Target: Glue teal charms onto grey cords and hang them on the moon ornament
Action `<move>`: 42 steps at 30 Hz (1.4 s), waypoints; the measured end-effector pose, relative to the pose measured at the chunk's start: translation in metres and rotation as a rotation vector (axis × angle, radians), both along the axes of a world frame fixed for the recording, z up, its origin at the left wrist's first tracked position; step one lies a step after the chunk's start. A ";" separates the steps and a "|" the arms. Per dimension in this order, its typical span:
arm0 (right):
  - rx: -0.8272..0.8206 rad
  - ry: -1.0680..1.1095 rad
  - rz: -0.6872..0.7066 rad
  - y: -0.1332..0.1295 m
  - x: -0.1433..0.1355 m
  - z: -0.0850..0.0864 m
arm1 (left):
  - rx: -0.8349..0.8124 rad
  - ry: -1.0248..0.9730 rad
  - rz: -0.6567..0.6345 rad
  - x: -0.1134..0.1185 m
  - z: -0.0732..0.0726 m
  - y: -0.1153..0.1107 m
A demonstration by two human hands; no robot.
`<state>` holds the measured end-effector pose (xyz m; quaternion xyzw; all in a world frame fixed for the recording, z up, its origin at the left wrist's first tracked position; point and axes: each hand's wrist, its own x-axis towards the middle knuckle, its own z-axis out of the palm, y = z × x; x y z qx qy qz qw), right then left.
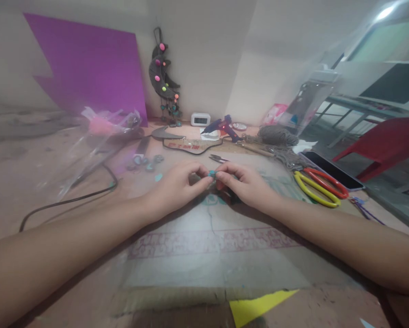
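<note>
A small teal piece (212, 173) is pinched between the fingertips of both hands, over the middle of a pale printed sheet (197, 264). My left hand (184, 182) holds it from the left with thumb and finger closed. From the other side my right hand (242, 182) grips it the same way. What exactly the piece is, I cannot make out. Just beyond the hands lie small pointed snips (218, 158). Left of my left hand are a teal scrap (158, 177) and several small grey-teal pieces (150, 163).
Scissors (319, 191) with red and yellow handles lie beside a phone (332, 171) at right. Behind are grey yarn (276, 135), a glue gun (221, 127) and a clock (201, 120). A dark cable (71, 200) and plastic bag (105, 127) occupy the left; a yellow scrap (259, 307) lies in front.
</note>
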<state>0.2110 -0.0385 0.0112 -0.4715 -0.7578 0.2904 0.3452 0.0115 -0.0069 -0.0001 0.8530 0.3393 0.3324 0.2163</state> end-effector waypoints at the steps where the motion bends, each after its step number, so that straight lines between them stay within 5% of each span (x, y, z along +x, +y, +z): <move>1: -0.007 0.013 0.014 0.000 0.001 0.000 | -0.011 -0.009 0.002 0.000 0.000 0.000; 17: 0.061 -0.066 -0.021 0.000 -0.003 0.002 | -0.005 -0.030 -0.031 -0.001 0.001 -0.001; 28: 0.111 -0.046 0.043 -0.001 -0.001 0.001 | -0.325 -0.080 -0.080 0.000 0.003 -0.003; 36: 0.095 -0.061 0.076 0.000 0.000 -0.003 | -0.305 -0.067 -0.020 -0.001 0.003 -0.005; 42: -0.048 0.138 0.029 0.001 0.000 -0.001 | -0.280 -0.091 -0.044 0.001 0.006 -0.006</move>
